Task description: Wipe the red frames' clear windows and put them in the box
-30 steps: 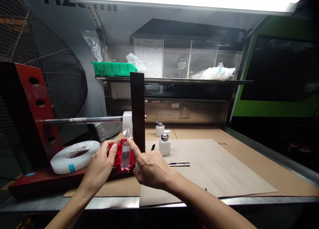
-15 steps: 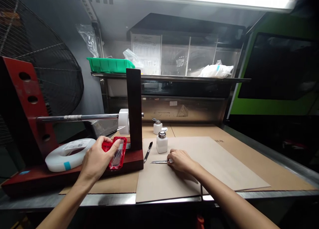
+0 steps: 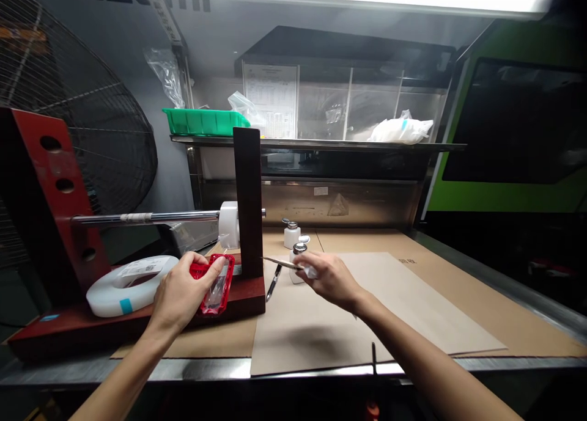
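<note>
My left hand [image 3: 181, 294] grips a red plastic part [image 3: 215, 285] with a clear film over its face, held above the red base of the tape stand [image 3: 68, 332]. My right hand [image 3: 330, 278] holds metal tweezers [image 3: 279, 263] lifted off the table, their tip pointing left toward the dark upright post [image 3: 247, 201]. A white pump bottle [image 3: 296, 259] stands just behind the right hand's fingers. A black pen [image 3: 273, 283] lies on the brown paper sheet [image 3: 367, 311] below the tweezers.
A white tape roll [image 3: 131, 277] lies on the red stand; a steel rod [image 3: 151, 217] carries a white spool [image 3: 228, 224]. A second pump bottle [image 3: 290, 234] stands farther back. Shelf above holds a green tray [image 3: 204, 121] and plastic bags. A wire fan guard [image 3: 82, 121] sits left.
My right hand left the red part, reached to the paper sheet, took the tweezers and lifted them toward the left. My left hand kept the red part nearly still.
</note>
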The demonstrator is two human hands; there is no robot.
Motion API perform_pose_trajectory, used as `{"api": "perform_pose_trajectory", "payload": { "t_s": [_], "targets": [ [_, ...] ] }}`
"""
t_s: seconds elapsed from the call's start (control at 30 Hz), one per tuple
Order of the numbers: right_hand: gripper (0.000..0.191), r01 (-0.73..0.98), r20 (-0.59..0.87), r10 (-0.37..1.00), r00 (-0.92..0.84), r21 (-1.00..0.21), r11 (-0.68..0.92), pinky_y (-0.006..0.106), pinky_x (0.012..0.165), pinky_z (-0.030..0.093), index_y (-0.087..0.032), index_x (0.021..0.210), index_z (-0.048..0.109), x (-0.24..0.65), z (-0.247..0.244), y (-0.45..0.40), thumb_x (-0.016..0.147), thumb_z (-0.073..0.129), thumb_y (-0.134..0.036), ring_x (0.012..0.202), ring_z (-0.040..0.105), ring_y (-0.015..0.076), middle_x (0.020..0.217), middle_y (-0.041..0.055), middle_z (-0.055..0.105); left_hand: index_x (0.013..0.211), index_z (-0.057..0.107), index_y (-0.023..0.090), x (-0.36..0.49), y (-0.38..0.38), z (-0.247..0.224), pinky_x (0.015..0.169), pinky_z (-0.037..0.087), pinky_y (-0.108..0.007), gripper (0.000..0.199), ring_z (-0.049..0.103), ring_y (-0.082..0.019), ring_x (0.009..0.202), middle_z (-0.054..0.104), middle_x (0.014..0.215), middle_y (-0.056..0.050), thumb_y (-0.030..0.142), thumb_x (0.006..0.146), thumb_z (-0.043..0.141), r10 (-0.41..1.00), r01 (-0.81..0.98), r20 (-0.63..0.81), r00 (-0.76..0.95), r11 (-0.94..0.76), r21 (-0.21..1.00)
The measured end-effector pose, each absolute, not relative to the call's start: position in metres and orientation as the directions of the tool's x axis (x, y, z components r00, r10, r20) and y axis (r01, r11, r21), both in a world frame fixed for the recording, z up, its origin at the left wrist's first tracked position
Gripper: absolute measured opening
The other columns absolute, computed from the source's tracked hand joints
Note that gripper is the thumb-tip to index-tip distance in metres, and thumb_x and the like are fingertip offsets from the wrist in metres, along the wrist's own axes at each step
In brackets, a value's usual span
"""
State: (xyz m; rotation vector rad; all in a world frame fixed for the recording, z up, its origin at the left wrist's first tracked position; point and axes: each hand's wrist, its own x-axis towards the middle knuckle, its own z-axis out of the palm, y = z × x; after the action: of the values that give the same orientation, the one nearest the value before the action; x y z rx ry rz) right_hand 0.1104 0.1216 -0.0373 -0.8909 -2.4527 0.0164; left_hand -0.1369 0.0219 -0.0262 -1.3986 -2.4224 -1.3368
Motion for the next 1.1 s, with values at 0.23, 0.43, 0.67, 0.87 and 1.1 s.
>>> {"api": "perform_pose_trajectory", "payload": {
  "t_s": [0.23,0.43,0.67,0.87,1.1],
  "targets": [
    [0.026,0.624,0.593,0.452,-0.666,0.112,0.773,0.025,0.052,0.033,-0.027,0.106,0.06,0.053,0.001,0.101,0.094,0.039,-0.02,0.07,0.06,0.015,0.098,0.0014,0.063,0.072,0.049,0.025,-0.137,0.018,-0.025,0.06,0.04,-0.033,0.037,0.059,-0.026,0.067,0.062,0.066,-0.003,0.062,0.072,0.05,0.689,0.749,0.437,-0.579,0.235,0.62],
    [0.027,0.61,0.545,0.43,-0.72,0.201,0.767,0.023,0.049,0.033,-0.023,0.1,0.061,0.036,0.0,0.101,0.089,0.04,-0.011,0.066,0.061,0.0156,0.092,0.0037,0.062,0.071,0.048,0.026,-0.138,0.018,-0.025,0.059,0.039,-0.032,0.03,0.059,-0.025,0.066,0.063,0.067,-0.002,0.056,0.073,0.05,0.697,0.754,0.435,-0.57,0.233,0.614],
    [0.03,0.58,0.491,0.41,-0.768,0.264,0.77,0.025,0.049,0.037,-0.021,0.102,0.059,0.033,0.003,0.098,0.09,0.035,-0.009,0.067,0.062,0.0176,0.092,0.0069,0.06,0.068,0.048,0.026,-0.14,0.02,-0.027,0.059,0.039,-0.031,0.031,0.059,-0.026,0.066,0.063,0.067,-0.002,0.056,0.072,0.051,0.695,0.755,0.443,-0.566,0.221,0.617],
    [0.03,0.538,0.439,0.391,-0.809,0.283,0.794,0.025,0.053,0.041,-0.02,0.105,0.057,0.027,0.009,0.093,0.091,0.035,-0.007,0.07,0.063,0.0185,0.095,0.0087,0.059,0.068,0.05,0.025,-0.141,0.02,-0.028,0.06,0.037,-0.032,0.031,0.057,-0.026,0.066,0.062,0.066,-0.002,0.055,0.071,0.054,0.696,0.74,0.436,-0.57,0.204,0.641],
    [0.027,0.615,0.378,0.53,-0.759,0.149,0.775,0.027,0.055,0.04,-0.017,0.099,0.063,0.066,-0.021,0.106,0.086,0.042,-0.005,0.069,0.063,0.0194,0.093,0.0113,0.065,0.064,0.051,0.024,-0.144,0.012,-0.034,0.055,0.034,-0.03,0.038,0.05,-0.02,0.057,0.056,0.057,0.002,0.059,0.062,0.067,0.704,0.572,0.326,-0.631,0.139,0.808]
  ]
}}
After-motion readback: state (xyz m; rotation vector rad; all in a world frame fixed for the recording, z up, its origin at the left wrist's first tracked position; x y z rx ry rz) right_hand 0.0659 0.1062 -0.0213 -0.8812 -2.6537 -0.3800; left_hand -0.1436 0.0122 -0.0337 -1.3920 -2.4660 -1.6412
